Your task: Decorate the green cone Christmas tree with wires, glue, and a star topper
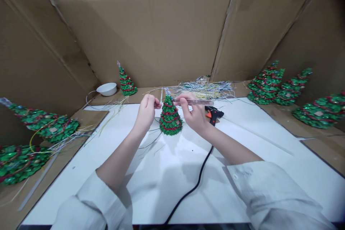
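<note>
A small green Christmas tree with red garlands and a clear tip stands upright on the white tabletop, between my hands. At its upper left side, my left hand is closed in a pinch; whatever is in the fingertips is too small to make out. My right hand is closed on a narrow, translucent, brownish strip, which points out to the right. Its fingertips are close to the tree's upper right side. Thin dark wires spread from the left of the tree's base.
A black and orange glue gun lies behind my right wrist, its black cord running toward the front edge. Bundled wires lie at the back. Other trees stand or lie around the sides, with a white bowl at back left. Cardboard walls enclose the table.
</note>
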A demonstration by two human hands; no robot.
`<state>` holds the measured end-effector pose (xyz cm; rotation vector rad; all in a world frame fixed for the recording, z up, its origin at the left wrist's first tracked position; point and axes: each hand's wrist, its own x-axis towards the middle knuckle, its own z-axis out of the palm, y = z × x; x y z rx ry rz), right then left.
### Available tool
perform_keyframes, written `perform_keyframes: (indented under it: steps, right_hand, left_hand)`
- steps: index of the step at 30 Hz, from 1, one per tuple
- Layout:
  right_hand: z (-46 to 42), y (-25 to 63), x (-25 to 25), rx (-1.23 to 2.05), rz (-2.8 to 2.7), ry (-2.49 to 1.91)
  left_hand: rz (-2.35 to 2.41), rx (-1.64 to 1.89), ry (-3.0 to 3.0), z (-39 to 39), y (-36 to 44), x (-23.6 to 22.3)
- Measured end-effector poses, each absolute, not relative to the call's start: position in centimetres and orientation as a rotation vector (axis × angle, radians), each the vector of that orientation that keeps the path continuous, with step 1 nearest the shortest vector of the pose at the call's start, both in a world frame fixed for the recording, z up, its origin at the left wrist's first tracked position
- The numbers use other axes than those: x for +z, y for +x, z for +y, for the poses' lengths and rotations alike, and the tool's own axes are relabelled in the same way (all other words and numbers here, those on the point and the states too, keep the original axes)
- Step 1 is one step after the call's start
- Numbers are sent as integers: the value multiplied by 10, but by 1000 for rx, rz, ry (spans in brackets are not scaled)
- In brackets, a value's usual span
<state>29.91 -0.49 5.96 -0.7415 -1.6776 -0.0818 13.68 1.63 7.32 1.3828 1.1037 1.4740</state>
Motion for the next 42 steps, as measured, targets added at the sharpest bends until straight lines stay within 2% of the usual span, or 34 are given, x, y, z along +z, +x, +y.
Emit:
perform_keyframes:
  steps: [7,16,28,36,42]
  right_hand:
    - [-3,300,60,-146,-1742,-626]
    - [2,306,59,-161,-1734,-751]
    - [11,303,39,-637,-2031,-754]
    - [16,303,33,-578,-2123,-873]
    - [17,303,32,-565,-2129,-914]
  left_hand:
    - [1097,1350,1308,19,129,81]
    - [901,1077,1128,19,115,95]
    - [920,1146,1120,19,112,98]
    - [920,1204,1164,22,109,97]
    - [1122,1375,1285,36,108,86]
